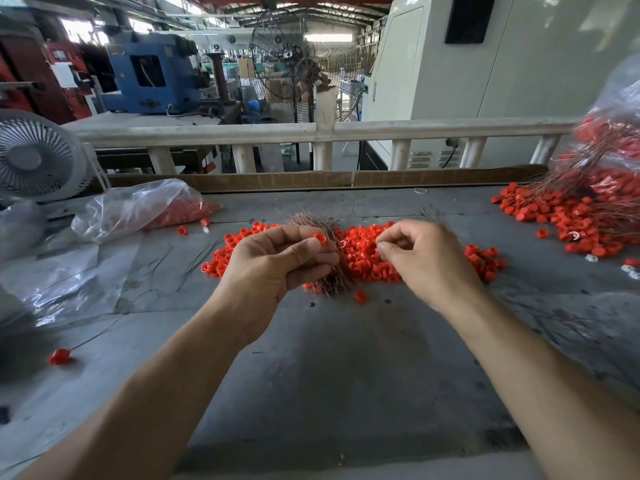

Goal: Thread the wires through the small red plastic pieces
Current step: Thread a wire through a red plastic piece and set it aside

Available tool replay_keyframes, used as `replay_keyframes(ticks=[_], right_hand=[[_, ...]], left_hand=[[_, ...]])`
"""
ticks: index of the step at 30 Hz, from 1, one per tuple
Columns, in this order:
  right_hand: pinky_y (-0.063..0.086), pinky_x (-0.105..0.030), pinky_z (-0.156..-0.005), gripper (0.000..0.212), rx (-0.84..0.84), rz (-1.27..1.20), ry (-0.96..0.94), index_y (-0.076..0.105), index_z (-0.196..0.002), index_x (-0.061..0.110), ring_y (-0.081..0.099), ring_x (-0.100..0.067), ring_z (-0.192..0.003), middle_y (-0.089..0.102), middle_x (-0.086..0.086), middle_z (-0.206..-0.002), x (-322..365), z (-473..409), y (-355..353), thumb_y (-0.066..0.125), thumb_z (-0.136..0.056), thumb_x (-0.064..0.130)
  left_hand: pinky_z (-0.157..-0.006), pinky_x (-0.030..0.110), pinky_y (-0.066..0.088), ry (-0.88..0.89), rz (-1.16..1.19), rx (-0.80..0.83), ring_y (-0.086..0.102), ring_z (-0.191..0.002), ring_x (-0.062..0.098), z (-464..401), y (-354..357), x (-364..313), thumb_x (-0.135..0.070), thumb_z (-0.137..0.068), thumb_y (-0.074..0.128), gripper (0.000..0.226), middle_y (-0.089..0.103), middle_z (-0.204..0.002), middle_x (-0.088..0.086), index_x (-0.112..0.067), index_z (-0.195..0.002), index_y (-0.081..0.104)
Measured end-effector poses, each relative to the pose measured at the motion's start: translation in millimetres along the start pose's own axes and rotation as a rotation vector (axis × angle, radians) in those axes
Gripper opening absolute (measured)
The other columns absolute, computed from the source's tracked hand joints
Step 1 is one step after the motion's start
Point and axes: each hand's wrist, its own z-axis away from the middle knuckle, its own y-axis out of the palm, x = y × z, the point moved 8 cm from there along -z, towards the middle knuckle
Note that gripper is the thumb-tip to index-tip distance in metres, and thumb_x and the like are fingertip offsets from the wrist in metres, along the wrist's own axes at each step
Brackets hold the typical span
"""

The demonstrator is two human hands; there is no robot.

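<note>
Far left: a grey desk fan (pixel 33 157) at the edge of the grey worktable (pixel 329 358), crumpled clear plastic sheeting (pixel 69 271) spread below it. Near the lower left edge, one lone red piece (pixel 59 356) lying on the table with a thin wire running out of it. Just right of the fan, a clear plastic bag (pixel 138 206) lying on its side, partly filled with red pieces, two stray ones just beside its mouth. A few loose dark wires (pixel 194 261) scattered on the table between the sheeting and the centre. In the middle, a loose pile of small red plastic pieces (pixel 360 251) spread on the table, with a bundle of thin wires (pixel 329 271) standing up through it. Left hand (pixel 273 261) raised over the pile's left part, fingers curled, thumb and forefinger pinching a single red piece (pixel 319 239); lower fingers wrapped round the wire bundle. Right hand (pixel 422 258) over the pile's right part, fingers curled in, thumb and forefinger tips pressed together toward the held piece; whether a wire sits in that pinch too fine to tell. One loose red piece on the table just below the bundle. Far right: a large heap of red pieces with wires (pixel 575 216) already through them, spilling from another clear bag (pixel 613 126) at the table's right edge.
</note>
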Motion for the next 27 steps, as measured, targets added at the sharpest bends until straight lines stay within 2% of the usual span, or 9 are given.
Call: replay_keyframes(ticks=[2,5,10,15,20,27], right_hand=[[0.045,-0.017,-0.062,0.012,0.043,0.113,0.009,0.074,-0.078,0.031,0.063,0.002,-0.071,0.069,0.019,-0.072,-6.5,0.1,2.9,0.077,-0.088,0.026],[0.043,-0.013,-0.066,0.010,0.104,0.170,-0.003,0.074,-0.080,0.032,0.064,0.000,-0.080,0.070,0.018,-0.081,-6.0,1.9,12.2,0.079,-0.087,0.026],[0.042,-0.026,-0.068,0.011,0.130,0.254,-0.120,0.074,-0.096,0.033,0.057,-0.004,-0.078,0.062,0.015,-0.086,11.2,4.7,25.1,0.078,-0.087,0.029],[0.042,-0.029,-0.068,0.015,0.121,0.403,-0.187,0.072,-0.104,0.035,0.054,-0.010,-0.081,0.050,0.014,-0.087,21.0,5.6,36.5,0.075,-0.090,0.034],[0.041,-0.029,-0.067,0.004,0.091,0.418,-0.206,0.070,-0.093,0.031,0.056,-0.012,-0.084,0.052,0.013,-0.090,25.1,3.6,35.8,0.072,-0.091,0.034],[0.047,-0.031,-0.069,0.009,0.096,0.411,-0.236,0.066,-0.086,0.027,0.058,-0.011,-0.087,0.057,0.012,-0.094,26.6,3.7,35.3,0.068,-0.095,0.029]], left_hand=[[-0.076,0.029,0.062,-0.004,0.000,-0.004,0.076,-0.094,0.031,0.5,0.4,0.2,-0.011,-0.077,0.073,0.028,0.076,-0.101,0.022,0.000,-0.102,0.069],[-0.075,0.028,0.062,-0.007,-0.001,0.003,0.076,-0.093,0.030,0.9,1.3,-0.2,-0.010,-0.077,0.073,0.028,0.076,-0.098,0.021,0.000,-0.102,0.069],[-0.076,0.029,0.062,-0.008,-0.012,0.004,0.076,-0.094,0.031,0.6,1.2,0.2,-0.010,-0.078,0.073,0.028,0.076,-0.099,0.022,0.001,-0.104,0.069],[-0.077,0.030,0.062,-0.017,-0.019,0.007,0.075,-0.096,0.033,0.9,0.7,0.8,-0.010,-0.078,0.073,0.029,0.075,-0.102,0.024,0.001,-0.105,0.069],[-0.079,0.032,0.063,-0.021,-0.025,0.002,0.076,-0.095,0.033,0.6,-0.2,0.5,-0.010,-0.078,0.072,0.029,0.075,-0.101,0.024,0.002,-0.105,0.069],[-0.077,0.031,0.063,-0.018,-0.033,0.003,0.076,-0.094,0.034,0.3,0.4,1.2,-0.011,-0.078,0.073,0.025,0.075,-0.100,0.024,-0.001,-0.101,0.071]])
